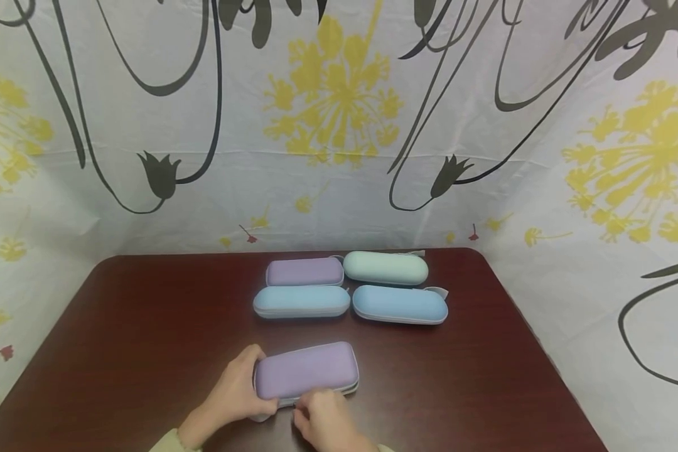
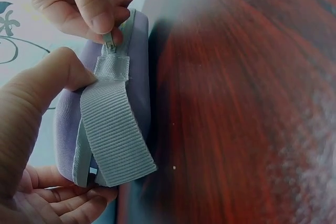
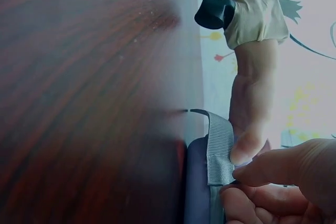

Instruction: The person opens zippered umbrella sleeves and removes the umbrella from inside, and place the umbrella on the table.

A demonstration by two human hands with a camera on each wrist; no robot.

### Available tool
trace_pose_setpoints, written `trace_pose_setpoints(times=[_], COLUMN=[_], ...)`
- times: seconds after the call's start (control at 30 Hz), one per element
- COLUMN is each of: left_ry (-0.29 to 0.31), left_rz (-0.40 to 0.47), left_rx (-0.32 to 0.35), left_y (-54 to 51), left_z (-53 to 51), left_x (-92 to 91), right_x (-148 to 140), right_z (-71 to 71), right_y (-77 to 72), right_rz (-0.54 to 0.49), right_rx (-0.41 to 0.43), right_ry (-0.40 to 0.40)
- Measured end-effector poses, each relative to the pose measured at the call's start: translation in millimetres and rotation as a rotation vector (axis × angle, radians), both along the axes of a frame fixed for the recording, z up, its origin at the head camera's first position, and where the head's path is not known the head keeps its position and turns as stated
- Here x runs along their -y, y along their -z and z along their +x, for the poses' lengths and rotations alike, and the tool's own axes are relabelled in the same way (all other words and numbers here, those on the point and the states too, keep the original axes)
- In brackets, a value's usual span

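A purple zip case [image 1: 307, 370] lies on the table's near part, slightly tilted, with its zipped side toward me. My left hand [image 1: 234, 383] grips its left end, thumb on the near side and fingers round the far side. A grey ribbed strap [image 2: 115, 129] hangs from that end, under the left thumb. Beside the strap, my right hand [image 1: 328, 417] pinches the small zip pull [image 2: 109, 40] between thumb and forefinger. In the right wrist view, the right fingers [image 3: 270, 169] nearly meet the left thumb. Whether the zip is undone I cannot tell.
Beyond the held case, a second purple case [image 1: 305, 272], a mint green case [image 1: 385, 268], a light blue case [image 1: 301, 301] and a bluer case [image 1: 400, 304] lie in two rows on the dark wooden table [image 1: 164, 326]. Patterned cloth [image 1: 339, 207] hangs behind.
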State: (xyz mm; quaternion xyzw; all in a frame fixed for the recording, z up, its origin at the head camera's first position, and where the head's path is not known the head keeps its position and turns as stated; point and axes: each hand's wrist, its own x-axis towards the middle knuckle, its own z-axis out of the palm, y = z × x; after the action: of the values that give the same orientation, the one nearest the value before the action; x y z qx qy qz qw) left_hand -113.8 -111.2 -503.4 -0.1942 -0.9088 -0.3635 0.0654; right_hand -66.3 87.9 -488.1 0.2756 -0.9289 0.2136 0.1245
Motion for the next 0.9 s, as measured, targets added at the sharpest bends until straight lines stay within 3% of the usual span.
trace_pose_setpoints(times=[0.2,0.43,0.5,0.57,0.77,0.9], left_ry=[0.012,0.066,0.09,0.122,0.265,0.369], left_rz=[0.002,-0.009,-0.013,-0.014,0.026,0.089], left_rx=[-0.028,-0.029,-0.028,-0.037,-0.033,-0.017], left_y=[-1.1,-1.7,-3.7,-5.9,-9.9,-9.7], left_z=[1.9,2.5,2.1,0.3,-10.8,-21.6], left_x=[1.3,3.7,5.0,7.4,15.1,16.6], right_x=[-2.8,-47.4,-64.9,-80.2,-102.5,-108.3], right_z=[-0.7,-17.8,-25.5,-31.5,-40.9,-43.6], right_y=[1.3,-1.5,1.2,4.0,12.4,14.2], right_rz=[-0.012,-0.287,-0.317,-0.303,-0.238,-0.262], right_rx=[-0.018,-0.083,-0.093,-0.032,0.267,0.338], right_ry=[-0.008,-0.063,-0.067,-0.084,-0.148,-0.145])
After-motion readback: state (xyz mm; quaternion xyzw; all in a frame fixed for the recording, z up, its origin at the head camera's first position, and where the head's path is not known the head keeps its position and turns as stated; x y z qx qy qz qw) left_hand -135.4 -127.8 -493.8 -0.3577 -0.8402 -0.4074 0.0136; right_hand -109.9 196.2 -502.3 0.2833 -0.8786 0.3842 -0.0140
